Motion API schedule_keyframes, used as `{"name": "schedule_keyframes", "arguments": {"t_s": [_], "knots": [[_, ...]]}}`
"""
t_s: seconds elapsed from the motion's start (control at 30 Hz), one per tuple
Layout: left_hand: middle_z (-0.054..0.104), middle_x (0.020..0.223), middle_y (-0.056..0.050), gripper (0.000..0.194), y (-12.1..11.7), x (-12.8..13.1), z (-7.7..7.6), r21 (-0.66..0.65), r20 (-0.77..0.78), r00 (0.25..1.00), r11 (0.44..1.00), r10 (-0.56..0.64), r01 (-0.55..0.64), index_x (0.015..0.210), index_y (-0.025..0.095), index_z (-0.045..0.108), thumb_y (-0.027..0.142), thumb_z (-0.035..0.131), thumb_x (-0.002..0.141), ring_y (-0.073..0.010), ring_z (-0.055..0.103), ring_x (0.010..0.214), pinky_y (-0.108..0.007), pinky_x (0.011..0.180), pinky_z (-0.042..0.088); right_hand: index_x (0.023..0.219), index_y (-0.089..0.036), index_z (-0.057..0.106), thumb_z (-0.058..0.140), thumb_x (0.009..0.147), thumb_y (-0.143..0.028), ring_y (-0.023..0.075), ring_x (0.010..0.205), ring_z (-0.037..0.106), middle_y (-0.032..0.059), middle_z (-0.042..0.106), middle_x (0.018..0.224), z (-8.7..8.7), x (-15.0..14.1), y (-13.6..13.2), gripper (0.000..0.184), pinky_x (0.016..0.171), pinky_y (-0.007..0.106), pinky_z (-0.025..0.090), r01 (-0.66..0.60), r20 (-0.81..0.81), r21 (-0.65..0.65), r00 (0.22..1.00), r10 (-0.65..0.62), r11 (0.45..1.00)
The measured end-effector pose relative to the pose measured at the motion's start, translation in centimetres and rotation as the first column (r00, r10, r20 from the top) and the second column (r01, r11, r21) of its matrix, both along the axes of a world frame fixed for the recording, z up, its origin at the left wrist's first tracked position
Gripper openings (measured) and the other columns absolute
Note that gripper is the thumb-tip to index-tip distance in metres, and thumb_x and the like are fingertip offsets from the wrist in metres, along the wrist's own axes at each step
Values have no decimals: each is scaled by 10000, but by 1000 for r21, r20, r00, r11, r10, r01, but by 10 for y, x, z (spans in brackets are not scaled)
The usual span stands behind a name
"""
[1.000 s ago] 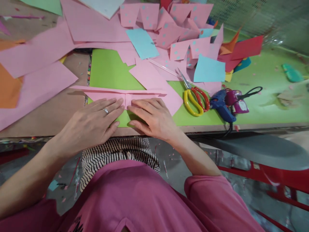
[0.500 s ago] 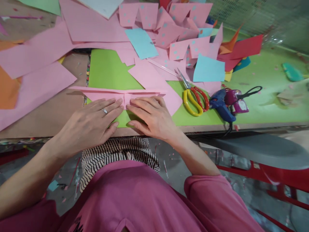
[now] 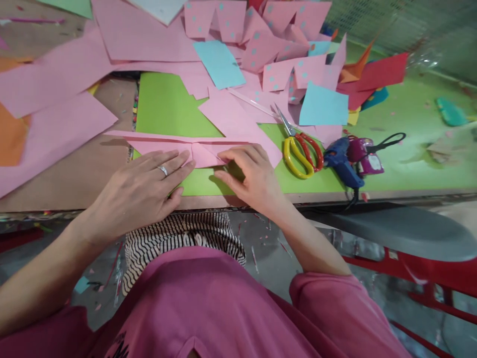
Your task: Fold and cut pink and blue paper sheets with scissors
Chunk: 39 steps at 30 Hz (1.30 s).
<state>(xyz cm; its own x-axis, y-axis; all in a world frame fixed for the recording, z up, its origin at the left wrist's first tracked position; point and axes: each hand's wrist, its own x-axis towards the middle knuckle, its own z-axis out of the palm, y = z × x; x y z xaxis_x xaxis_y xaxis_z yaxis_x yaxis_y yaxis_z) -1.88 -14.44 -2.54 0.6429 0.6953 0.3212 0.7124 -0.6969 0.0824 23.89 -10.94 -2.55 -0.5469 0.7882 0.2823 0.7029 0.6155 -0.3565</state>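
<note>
Right hand (image 3: 257,180): half-open, touching pink paper (image 3: 203,156) at 10 o'clock
Left hand (image 3: 143,185): flat on paper
Scissors (image 3: 293,134): right hand's 2 o'clock

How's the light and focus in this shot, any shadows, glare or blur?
Head view: soft shadow beneath the right hand; head view: pale sheen on the green tabletop; head view: mesh at top right looks smeared, scissors fairly crisp.

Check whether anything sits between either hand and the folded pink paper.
Nothing visible does. The left hand rests on the folded pink paper, and the right hand has its fingers at the paper's right part. The scissors lie off to the right of both hands.
</note>
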Motion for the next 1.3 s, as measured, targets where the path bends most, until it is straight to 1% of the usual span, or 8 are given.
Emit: {"name": "schedule_keyframes", "arguments": {"t_s": [0.07, 0.17, 0.33, 0.53, 0.73, 1.0, 1.1, 1.3], "knots": [[635, 1433, -172, 442, 0, -1, 0, 0, -4, 1000, 1000, -3, 3, 1394, 83, 577, 193, 481, 977, -304, 624, 1311, -459, 1097, 533, 1055, -213, 655, 523, 1003, -555, 246, 1002, 603, 78, 717, 1047, 1, -3, 4, 371, 896, 390, 453, 29, -47, -63, 998, -32, 998], [630, 1437, -177, 447, 0, -1, -1, 17, -8, 1000, 1000, -12, 13, 1403, 78, 564, 197, 486, 979, -313, 630, 1301, -477, 1081, 544, 909, -213, 631, 455, 1025, -572, 220, 883, 572, 61, 681, 925, 1, -9, 10, 416, 854, 376, 426, 66, -57, -97, 996, -71, 993], [625, 1450, -152, 456, -1, 0, -1, -5, -4, 1000, 1000, 1, -1, 1422, 118, 557, 205, 466, 983, -298, 623, 1314, -467, 1086, 541, 809, -218, 563, 471, 1031, -485, 200, 831, 540, 35, 641, 845, -1, -15, 14, 359, 828, 362, 382, 101, -37, -157, 994, -108, 983], [621, 1455, -151, 495, -1, -1, -2, -34, 39, 999, 999, 5, -4, 1449, 118, 531, 190, 467, 963, -301, 600, 1343, -480, 1110, 522, 780, -219, 508, 514, 1001, -362, 203, 846, 535, 39, 622, 838, 0, -20, 13, 263, 835, 356, 366, 141, 7, -166, 990, -142, 976], [601, 1473, -171, 486, -2, -4, -5, -42, 47, 999, 999, 0, 2, 1440, 104, 527, 204, 473, 967, -299, 564, 1382, -479, 1152, 485, 766, -217, 513, 553, 968, -341, 197, 829, 519, 28, 595, 813, 1, -22, 14, 241, 819, 351, 356, 161, 14, -197, 987, -161, 967], [605, 1461, -195, 452, -3, -4, -4, -32, 34, 999, 999, -8, 9, 1388, 89, 563, 200, 485, 957, -311, 570, 1375, -481, 1139, 497, 758, -212, 523, 547, 962, -316, 188, 808, 511, 28, 577, 804, 4, -24, 16, 230, 807, 347, 355, 174, 34, -232, 985, -171, 957], [602, 1461, -207, 470, -2, -4, -4, -52, 51, 999, 999, -12, 14, 1402, 69, 553, 192, 488, 953, -324, 560, 1382, -494, 1143, 487, 759, -212, 520, 541, 962, -315, 189, 813, 508, 31, 577, 809, 5, -25, 15, 229, 809, 348, 357, 178, 36, -228, 984, -175, 957], [585, 1484, -192, 507, -2, -2, -4, -86, 41, 999, 996, -16, 20, 1452, 98, 529, 220, 480, 962, -336, 570, 1367, -524, 1131, 494, 755, -214, 514, 532, 955, -314, 190, 810, 506, 32, 577, 805, 4, -26, 14, 224, 801, 345, 360, 182, 43, -209, 983, -177, 961]]}}
